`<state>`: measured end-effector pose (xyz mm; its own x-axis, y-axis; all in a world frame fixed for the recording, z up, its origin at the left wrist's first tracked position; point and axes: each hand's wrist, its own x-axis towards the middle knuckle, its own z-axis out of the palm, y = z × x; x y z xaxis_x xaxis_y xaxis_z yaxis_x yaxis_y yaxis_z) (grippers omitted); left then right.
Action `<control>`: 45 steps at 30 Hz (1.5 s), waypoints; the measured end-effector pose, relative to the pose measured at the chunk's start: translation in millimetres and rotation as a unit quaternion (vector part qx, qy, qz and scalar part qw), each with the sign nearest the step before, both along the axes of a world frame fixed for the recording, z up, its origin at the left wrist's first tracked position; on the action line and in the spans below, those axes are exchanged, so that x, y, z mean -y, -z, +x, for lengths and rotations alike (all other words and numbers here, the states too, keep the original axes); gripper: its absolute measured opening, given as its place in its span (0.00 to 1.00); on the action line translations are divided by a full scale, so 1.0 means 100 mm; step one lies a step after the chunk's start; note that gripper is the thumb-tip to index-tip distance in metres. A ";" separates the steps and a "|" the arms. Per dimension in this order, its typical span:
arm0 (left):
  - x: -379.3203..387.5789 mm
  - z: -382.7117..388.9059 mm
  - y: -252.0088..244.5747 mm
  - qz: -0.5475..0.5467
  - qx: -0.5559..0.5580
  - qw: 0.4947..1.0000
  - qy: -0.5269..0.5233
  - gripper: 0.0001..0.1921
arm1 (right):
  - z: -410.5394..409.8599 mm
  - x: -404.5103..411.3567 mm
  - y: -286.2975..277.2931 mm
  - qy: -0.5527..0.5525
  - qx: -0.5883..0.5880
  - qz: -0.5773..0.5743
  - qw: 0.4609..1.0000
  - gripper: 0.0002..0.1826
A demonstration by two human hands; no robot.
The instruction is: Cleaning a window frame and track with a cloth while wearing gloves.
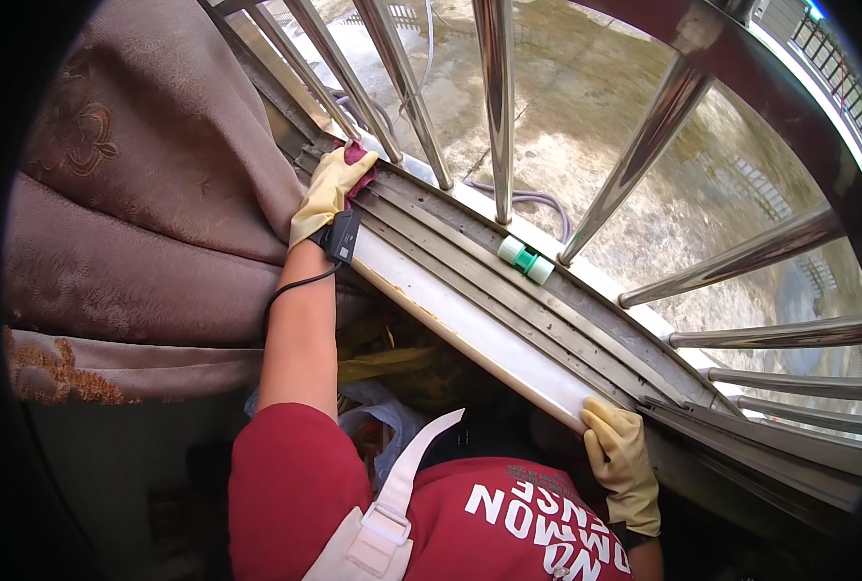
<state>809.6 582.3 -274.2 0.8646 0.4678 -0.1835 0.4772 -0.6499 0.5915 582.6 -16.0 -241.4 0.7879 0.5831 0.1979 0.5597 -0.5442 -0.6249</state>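
Observation:
My left hand point(335, 187), in a pale yellow rubber glove, presses a dark pink cloth point(358, 165) onto the far left end of the metal window track point(467, 258). Dirt specks lie in the track's grooves. My right hand point(616, 450), gloved alike, rests its fingers on the near right end of the white windowsill point(474, 319); no object shows in it. A green and white plastic hose connector point(526, 260) lies on the outer part of the track, between my hands and beside the metal bars.
Upright shiny metal bars point(500, 109) line the window's outer side. A heavy mauve curtain point(155, 181) hangs at the left, close to my left arm. Plastic bags point(387, 410) sit below the sill. Outside, a purplish hose point(547, 200) lies on wet concrete ground.

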 end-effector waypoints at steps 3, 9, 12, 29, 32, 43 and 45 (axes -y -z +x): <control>0.20 0.04 -0.12 0.156 -0.029 0.987 -0.001 0.30 | -0.01 -0.01 -0.01 0.010 0.004 -0.010 1.000 0.12; 0.99 -0.34 -0.19 0.215 -0.031 0.967 0.133 0.29 | -0.05 -0.03 -0.04 0.018 0.004 -0.018 1.000 0.13; 1.49 -0.47 -0.19 0.208 -0.027 0.970 0.122 0.25 | -0.04 -0.04 -0.06 0.006 0.015 -0.016 1.000 0.13; 1.34 -0.10 -0.46 -0.359 0.298 0.863 -0.192 0.21 | -0.07 -0.01 -0.04 0.024 0.010 -0.017 1.000 0.13; 1.57 -0.08 -0.45 0.013 0.136 0.978 -0.155 0.43 | -0.07 -0.03 -0.04 0.020 0.007 -0.023 1.000 0.13; 1.19 -0.41 -0.47 0.115 0.379 0.906 -0.147 0.13 | -0.04 0.01 -0.01 -0.001 0.020 0.007 1.000 0.14; 1.00 -0.47 -0.47 0.101 0.334 0.920 -0.178 0.13 | -0.04 0.01 0.00 0.000 0.021 0.008 1.000 0.14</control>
<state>762.8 482.4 -227.4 0.5384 0.7097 0.4545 0.2557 -0.6514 0.7143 578.1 -16.8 -241.5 0.7782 0.5804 0.2397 0.5859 -0.5339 -0.6096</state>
